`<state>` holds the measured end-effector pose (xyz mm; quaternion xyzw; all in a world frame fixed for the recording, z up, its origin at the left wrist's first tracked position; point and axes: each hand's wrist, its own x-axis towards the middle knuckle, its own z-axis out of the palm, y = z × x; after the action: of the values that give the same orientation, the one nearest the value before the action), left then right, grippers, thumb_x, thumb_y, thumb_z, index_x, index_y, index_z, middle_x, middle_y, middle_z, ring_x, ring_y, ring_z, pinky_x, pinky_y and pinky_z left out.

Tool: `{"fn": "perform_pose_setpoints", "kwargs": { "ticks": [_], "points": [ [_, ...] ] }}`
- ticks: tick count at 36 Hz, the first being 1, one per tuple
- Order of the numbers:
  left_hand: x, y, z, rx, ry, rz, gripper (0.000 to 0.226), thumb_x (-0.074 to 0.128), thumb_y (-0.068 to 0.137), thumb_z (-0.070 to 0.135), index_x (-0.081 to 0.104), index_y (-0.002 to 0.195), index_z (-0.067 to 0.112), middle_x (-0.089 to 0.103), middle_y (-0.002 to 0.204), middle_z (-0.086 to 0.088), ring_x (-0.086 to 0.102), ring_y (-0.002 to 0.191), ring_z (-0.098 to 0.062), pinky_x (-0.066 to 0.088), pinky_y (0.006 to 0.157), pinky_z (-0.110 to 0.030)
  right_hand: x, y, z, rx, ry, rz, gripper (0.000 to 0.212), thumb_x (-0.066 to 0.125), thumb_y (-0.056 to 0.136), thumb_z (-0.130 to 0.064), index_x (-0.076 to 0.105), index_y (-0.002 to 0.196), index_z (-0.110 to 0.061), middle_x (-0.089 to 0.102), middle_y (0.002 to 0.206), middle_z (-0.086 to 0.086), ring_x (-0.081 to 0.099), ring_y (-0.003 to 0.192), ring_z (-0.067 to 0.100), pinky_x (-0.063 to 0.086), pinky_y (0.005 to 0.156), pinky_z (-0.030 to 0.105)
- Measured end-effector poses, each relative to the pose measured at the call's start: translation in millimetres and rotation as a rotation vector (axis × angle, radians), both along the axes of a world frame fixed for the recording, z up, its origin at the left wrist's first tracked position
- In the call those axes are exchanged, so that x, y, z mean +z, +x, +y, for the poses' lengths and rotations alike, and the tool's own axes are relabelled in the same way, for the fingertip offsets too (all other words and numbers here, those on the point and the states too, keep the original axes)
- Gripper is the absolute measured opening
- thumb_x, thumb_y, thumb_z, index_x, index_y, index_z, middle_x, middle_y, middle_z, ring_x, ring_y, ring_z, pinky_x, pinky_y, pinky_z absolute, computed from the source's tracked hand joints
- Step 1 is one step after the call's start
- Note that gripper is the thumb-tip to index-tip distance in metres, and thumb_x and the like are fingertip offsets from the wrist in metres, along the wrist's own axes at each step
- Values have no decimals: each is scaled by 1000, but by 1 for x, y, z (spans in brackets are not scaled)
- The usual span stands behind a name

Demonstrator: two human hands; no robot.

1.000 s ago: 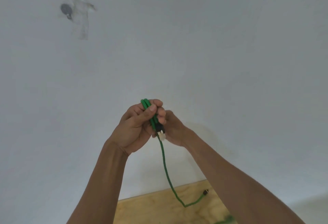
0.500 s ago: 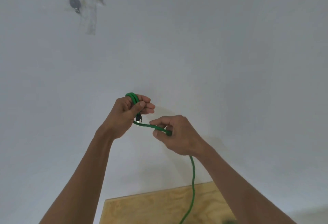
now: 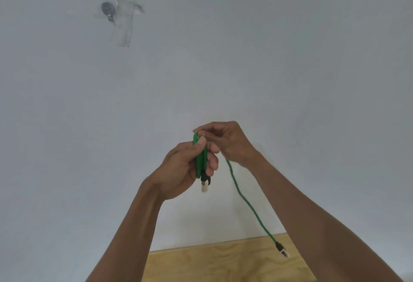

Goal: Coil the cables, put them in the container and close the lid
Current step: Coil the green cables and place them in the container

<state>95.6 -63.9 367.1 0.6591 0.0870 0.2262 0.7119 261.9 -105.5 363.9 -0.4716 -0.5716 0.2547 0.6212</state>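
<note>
A green cable (image 3: 245,201) with black-and-clear plugs is held up in front of a white wall. My left hand (image 3: 181,170) grips a short folded bundle of its loops, and one plug (image 3: 205,183) hangs below my fingers. My right hand (image 3: 225,140) sits just above and right of the bundle, pinching the cable at the top of the loops. The free length drops from my right hand, and its end plug (image 3: 282,250) dangles above the wooden surface. No container is in view.
A light plywood surface (image 3: 201,263) fills the bottom middle, butting against the white wall (image 3: 290,58). A dark round fitting under clear tape (image 3: 108,11) is stuck to the wall at upper left.
My right hand has risen from lower right to the top of the bundle, laying another loop. The free end has lifted off the plywood and now dangles. The view has shifted left.
</note>
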Motion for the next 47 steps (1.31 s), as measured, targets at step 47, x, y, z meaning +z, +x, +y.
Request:
{"fn": "perform_pose_setpoints", "kwargs": {
  "ticks": [47],
  "points": [
    [-2,-6,47,261,476,63,24,53,102,16,67,92,0,68,79,1,63,73,-14,51,71,-28,-10,-46,-30,-684,299,-957,12,80,79,-20,73,89,-21,68,66,-4,60,58,21,50,41,33]
  ]
}}
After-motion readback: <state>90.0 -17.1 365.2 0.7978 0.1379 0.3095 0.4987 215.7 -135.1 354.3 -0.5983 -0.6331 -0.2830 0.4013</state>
